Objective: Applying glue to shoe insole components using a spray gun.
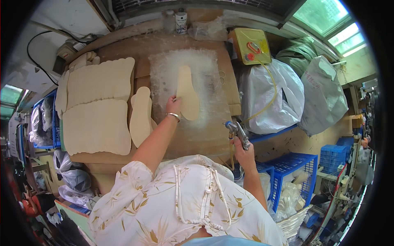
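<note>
My left hand [174, 105] pinches the edge of a beige insole [188, 92], which is over a whitish, residue-coated patch [162, 69] on the brown cardboard work surface [174, 143]. Whether the insole lies flat or is slightly raised I cannot tell. In my right hand [244, 155] is a metal spray gun [237, 132] with a blue part at its front, held near the right edge of the cardboard. A yellowish hose [271, 92] hangs by the gun and runs toward a yellow tin [248, 49]. A smaller pile of insoles [140, 112] lies beside my left forearm.
Large stacks of beige insoles [96, 128] cover the table's left side. A bottle [181, 21] stands at the back edge. White plastic bags [271, 94] sit at the right, above blue crates [292, 164] holding pale pieces. Another blue crate [53, 119] is at far left.
</note>
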Demonstrator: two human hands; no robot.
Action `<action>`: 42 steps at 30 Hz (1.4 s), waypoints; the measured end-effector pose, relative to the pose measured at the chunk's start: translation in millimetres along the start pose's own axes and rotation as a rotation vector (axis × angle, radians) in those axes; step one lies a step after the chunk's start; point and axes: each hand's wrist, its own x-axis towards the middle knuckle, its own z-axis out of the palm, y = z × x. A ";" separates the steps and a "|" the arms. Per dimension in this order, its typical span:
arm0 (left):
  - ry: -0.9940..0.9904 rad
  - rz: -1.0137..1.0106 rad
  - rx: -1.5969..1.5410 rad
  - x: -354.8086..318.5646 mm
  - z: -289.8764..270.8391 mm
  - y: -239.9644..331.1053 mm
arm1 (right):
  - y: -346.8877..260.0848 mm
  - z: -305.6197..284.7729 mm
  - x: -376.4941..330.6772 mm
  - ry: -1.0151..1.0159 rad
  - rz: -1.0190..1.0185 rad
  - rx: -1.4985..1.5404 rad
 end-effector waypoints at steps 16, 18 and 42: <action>-0.074 -0.453 0.111 -72.1 -19.1 -34.8 | -71.0 54.5 27.6 -0.091 -0.269 -0.104; -0.030 -0.412 0.142 -73.3 -15.5 -31.6 | -74.7 55.7 31.2 -0.050 -0.250 -0.129; 0.256 -0.046 0.754 -87.8 33.1 -20.1 | -89.2 44.7 52.7 -0.031 -0.320 -0.170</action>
